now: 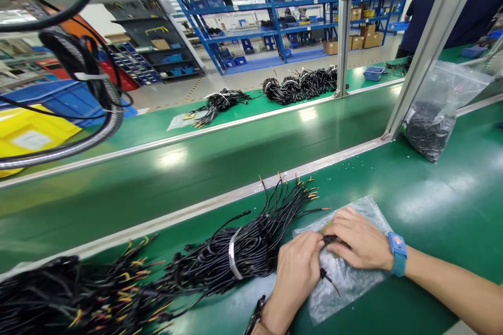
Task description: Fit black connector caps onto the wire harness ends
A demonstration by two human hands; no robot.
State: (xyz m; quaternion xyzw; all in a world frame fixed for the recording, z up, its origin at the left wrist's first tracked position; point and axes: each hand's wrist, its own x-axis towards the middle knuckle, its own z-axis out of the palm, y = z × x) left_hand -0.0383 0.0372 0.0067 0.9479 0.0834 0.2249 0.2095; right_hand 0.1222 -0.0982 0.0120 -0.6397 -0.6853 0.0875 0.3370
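Note:
My left hand (pixel 296 267) and my right hand (pixel 359 243) meet over a clear plastic bag (pixel 346 280) lying flat on the green bench. Both pinch a small black connector (pixel 328 239) between their fingertips. A short black wire end with a red lead (pixel 327 277) hangs below my left hand. My right wrist wears a blue wrist strap (pixel 397 254). Just left of my hands lies a bundle of black cables (pixel 243 251) bound with a white tie, its stripped ends fanned out toward the conveyor.
A larger heap of black cables with yellow and red ends (pixel 78 298) fills the near left. A green conveyor belt (pixel 220 157) runs across, with more cable bundles (pixel 298 84) beyond. A bag of black parts (pixel 432 120) leans on an aluminium post (pixel 432 47). A person in dark blue (pixel 440 10) stands far right.

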